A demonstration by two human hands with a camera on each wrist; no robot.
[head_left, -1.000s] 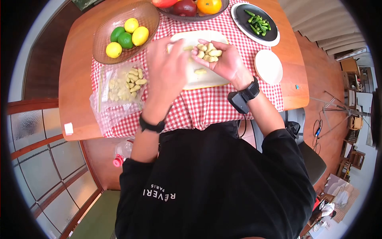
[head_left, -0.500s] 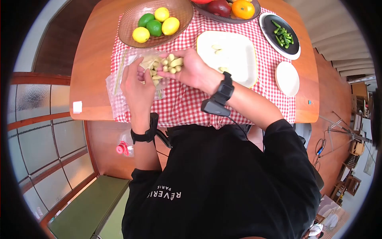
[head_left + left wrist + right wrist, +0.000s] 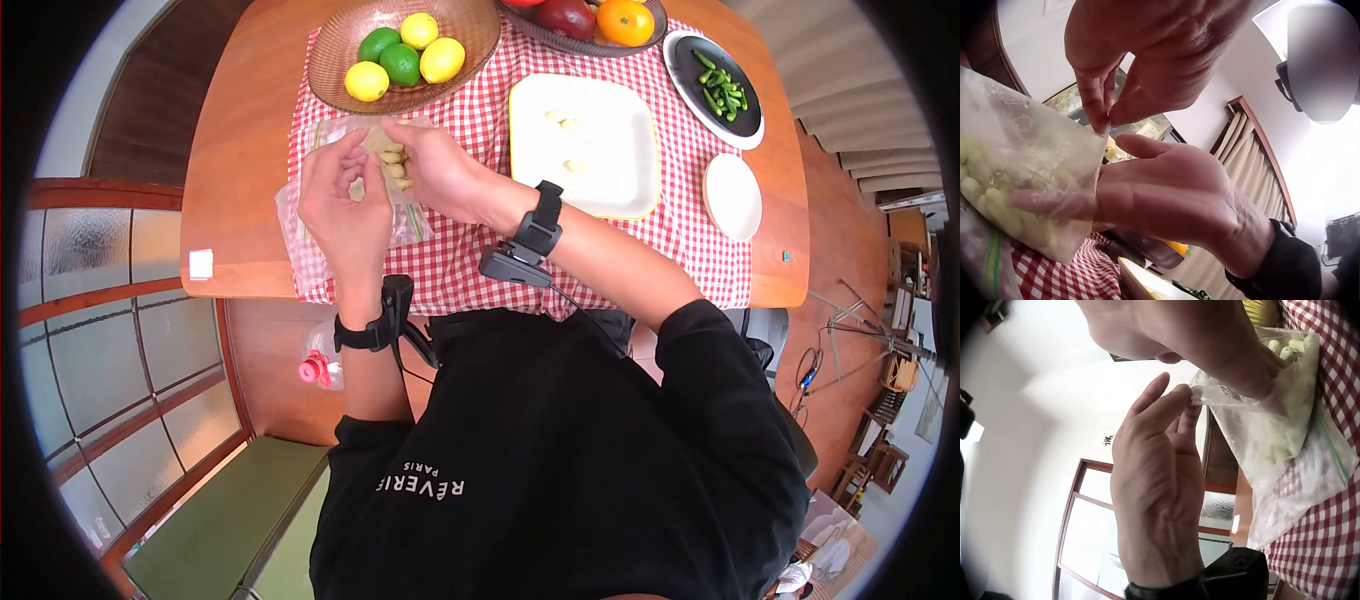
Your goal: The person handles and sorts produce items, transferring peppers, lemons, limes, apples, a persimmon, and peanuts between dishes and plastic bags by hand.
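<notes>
My left hand (image 3: 345, 205) pinches the rim of a clear zip bag (image 3: 1041, 137) between thumb and fingertips, lifting the mouth upward. Several peanuts in their shells (image 3: 997, 206) lie inside the bag. Reaching in at the mouth is my right hand (image 3: 445, 175), its fingers straight behind the clear plastic and its thumb outside, as the left wrist view shows. Peanuts (image 3: 1288, 349) show close beyond its fingers in the right wrist view. To the right, a white tray (image 3: 620, 185) holds a few peanuts (image 3: 568, 125).
A brown basket (image 3: 325, 75) of lemons and limes stands behind the bag, with a dark fruit bowl (image 3: 655, 30) beside it. Right of the tray are a black plate (image 3: 690, 70) of green okra-like pods and a small white dish (image 3: 733, 200). A red-checked cloth (image 3: 470, 260) lies underneath.
The right hand moved left from over the tray, carrying a handful of peanuts to the bag, and its fingers went inside. The left hand moved to the bag and took its rim.
</notes>
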